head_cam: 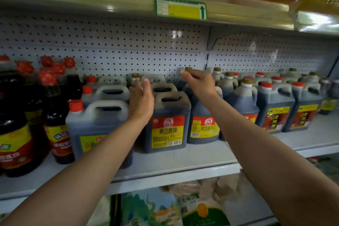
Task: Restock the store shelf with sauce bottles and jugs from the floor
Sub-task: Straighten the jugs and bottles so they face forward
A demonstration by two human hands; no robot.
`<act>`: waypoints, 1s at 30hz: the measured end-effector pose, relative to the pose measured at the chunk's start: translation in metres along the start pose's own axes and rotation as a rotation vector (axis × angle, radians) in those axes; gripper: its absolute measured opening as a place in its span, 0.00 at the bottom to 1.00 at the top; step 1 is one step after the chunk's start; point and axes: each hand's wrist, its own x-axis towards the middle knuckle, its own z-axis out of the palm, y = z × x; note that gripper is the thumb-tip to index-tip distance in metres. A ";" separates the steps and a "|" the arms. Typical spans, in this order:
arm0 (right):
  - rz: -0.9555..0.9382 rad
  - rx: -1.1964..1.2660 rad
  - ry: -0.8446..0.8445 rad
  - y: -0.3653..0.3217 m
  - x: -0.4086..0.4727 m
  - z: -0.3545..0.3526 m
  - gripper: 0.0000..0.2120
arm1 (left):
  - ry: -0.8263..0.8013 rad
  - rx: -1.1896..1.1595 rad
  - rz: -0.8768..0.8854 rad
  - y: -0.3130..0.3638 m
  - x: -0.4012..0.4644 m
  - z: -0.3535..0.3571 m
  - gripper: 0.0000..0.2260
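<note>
At the far left of the frame stand tall dark glass sauce bottles with red foil caps [48, 77], upright, their long axes vertical. Just right of them is a row of dark plastic soy sauce jugs with orange caps and white handles [97, 121], receding toward the white pegboard back panel [128, 42]; each handle runs front to back.

Your left hand [141, 101] is held at centre frame with its fingers straight and together, pointing away toward the back of the grey metal shelf [174, 161]. It lies against the left side of the square dark jug with the red-and-yellow label [167, 125], which stands upright near the shelf's front edge, label facing you.

Your right hand [199, 82] hovers above the neighbouring jug with the same label [203, 128], fingers loosely bent and pointing left, gripping nothing you can see.

To the right, brown-capped jugs [244, 97] and orange-capped jugs with dark red labels [275, 108] stand upright in rows.
</note>
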 end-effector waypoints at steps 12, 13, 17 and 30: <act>0.311 -0.141 -0.537 0.015 0.069 0.029 0.16 | -0.007 -0.135 -0.337 0.003 0.033 0.010 0.48; 0.311 -0.145 -0.544 0.017 0.072 0.030 0.16 | -0.013 -0.137 -0.344 0.008 0.029 0.009 0.46; 0.253 -0.148 -0.541 0.019 0.077 0.031 0.17 | -0.028 -0.110 -0.345 0.010 0.030 0.011 0.33; 0.261 -0.171 -0.540 0.033 0.101 0.042 0.17 | -0.148 -0.200 -0.369 0.003 0.051 0.005 0.49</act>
